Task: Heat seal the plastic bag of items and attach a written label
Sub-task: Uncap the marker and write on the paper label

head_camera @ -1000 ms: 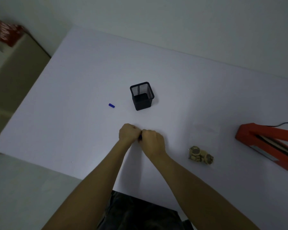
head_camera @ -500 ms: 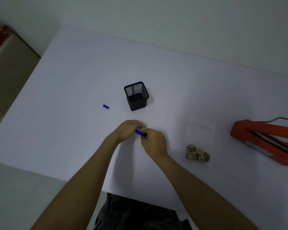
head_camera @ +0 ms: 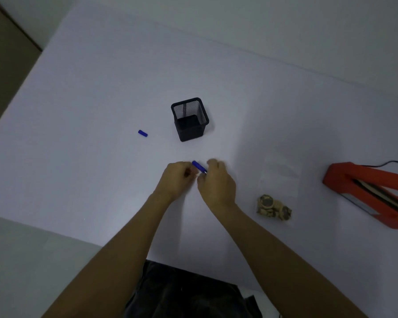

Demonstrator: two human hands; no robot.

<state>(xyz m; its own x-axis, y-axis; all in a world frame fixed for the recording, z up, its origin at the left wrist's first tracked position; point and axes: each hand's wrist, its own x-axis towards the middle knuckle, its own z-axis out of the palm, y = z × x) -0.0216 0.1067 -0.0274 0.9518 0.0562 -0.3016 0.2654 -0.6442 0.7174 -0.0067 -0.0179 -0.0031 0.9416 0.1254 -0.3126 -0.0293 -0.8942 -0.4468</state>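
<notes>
My right hand [head_camera: 217, 187] pinches the lower end of a blue pen [head_camera: 198, 166] just above the white table [head_camera: 101, 88]. My left hand [head_camera: 177, 180] is right beside it, fingers curled, fingertips close to the pen's upper end. I cannot see anything inside that hand. A small blue cap [head_camera: 143, 133] lies alone on the table to the left. The clear plastic bag [head_camera: 280, 173] lies flat to the right of my hands, with camouflage-patterned items [head_camera: 274, 207] bunched at its near end.
A black mesh pen holder [head_camera: 190, 120] stands upright just beyond my hands. A red heat sealer [head_camera: 363, 189] sits at the right edge with its black cord [head_camera: 395, 162] trailing off. The table's near edge runs below my forearms.
My two fists were pressed together around the pen; they have drawn apart, and the blue pen now shows between them. The view has shifted slightly.
</notes>
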